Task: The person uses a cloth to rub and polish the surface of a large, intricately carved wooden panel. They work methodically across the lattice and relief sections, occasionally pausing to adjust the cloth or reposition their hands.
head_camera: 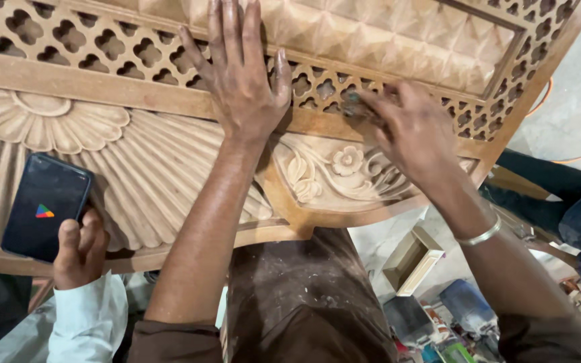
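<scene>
Pinching a small dark sanding pad (pixel 352 104) in my right hand (pixel 415 134), left hand (pixel 240 81) flat and released, I judge the carved wooden panel (pixel 136 154) filling the upper frame stiff, heavy, its latticework fragile.

The carved wooden panel (pixel 169 154) runs past the top and left edges. The right hand (pixel 411 131) blurs, hiding most of a small dark pad (pixel 352 104).

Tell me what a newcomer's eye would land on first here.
The big carved wooden panel fills the upper view, with fan flutes, a lattice and a flower scroll. The left hand lies flat on the lattice, while the right hand pinches a small dark piece against the carving. At lower left another person's hand holds a phone.
</scene>
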